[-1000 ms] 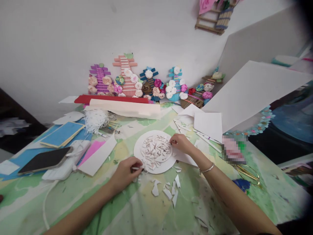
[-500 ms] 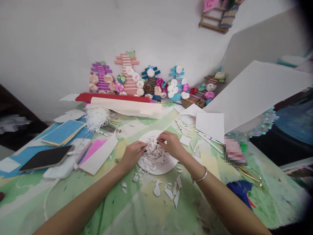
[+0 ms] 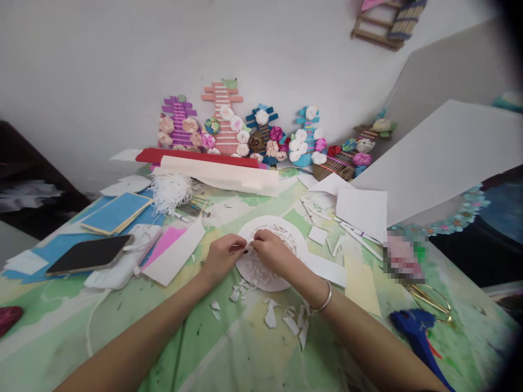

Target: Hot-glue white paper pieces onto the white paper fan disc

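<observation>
Over the left part of a round white disc, my left hand and my right hand come close together, with fingertips almost meeting. Both have thumb and fingers pinched; whatever is between them is too small or hidden to name. White paper scraps are heaped on the disc, partly covered by my right hand and wrist. A silver bangle circles my right wrist. In front of the disc, more torn white pieces lie loose on the patterned green tablecloth.
To the left lie a phone, blue card and a white string bundle. At right are a blue glue gun, gold scissors and white sheets. Flowered instrument-shaped crafts lean against the wall.
My right hand has moved left and down over the scraps, closer to my left hand. The whole view has shifted slightly, so the table things appear farther right.
</observation>
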The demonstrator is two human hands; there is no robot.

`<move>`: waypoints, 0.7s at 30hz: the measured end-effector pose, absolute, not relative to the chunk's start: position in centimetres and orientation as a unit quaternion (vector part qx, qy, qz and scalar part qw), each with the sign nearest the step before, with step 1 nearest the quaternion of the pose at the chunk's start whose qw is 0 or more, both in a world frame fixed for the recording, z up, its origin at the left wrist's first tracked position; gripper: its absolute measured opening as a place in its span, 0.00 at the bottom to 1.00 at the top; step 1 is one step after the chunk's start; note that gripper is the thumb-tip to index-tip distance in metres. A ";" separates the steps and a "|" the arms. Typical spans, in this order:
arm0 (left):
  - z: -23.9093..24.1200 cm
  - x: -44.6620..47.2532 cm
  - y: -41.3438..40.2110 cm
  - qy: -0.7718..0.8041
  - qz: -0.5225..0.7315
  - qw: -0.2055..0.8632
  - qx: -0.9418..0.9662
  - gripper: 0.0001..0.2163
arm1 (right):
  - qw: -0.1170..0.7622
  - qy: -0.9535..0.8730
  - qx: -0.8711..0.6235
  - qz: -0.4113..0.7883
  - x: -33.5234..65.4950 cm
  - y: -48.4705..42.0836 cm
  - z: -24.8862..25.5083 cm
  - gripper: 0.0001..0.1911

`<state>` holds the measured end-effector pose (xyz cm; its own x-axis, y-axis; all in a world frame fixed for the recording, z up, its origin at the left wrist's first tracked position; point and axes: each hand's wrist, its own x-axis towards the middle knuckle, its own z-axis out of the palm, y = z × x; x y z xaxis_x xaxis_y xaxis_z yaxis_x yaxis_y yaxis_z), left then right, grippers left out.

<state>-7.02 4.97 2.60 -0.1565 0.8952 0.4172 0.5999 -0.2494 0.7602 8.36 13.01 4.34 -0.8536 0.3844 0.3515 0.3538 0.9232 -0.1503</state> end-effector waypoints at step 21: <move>1.6 -6.7 4.9 0.564 0.397 0.079 0.720 0.06 | 0.141 -0.970 -0.188 0.057 8.4 12.6 4.8 0.10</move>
<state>-6.66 4.91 1.59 0.0492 0.8745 0.4824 0.7498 -0.3514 0.5607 8.41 12.64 4.84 -0.8892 0.3812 0.2528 0.3491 0.9227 -0.1634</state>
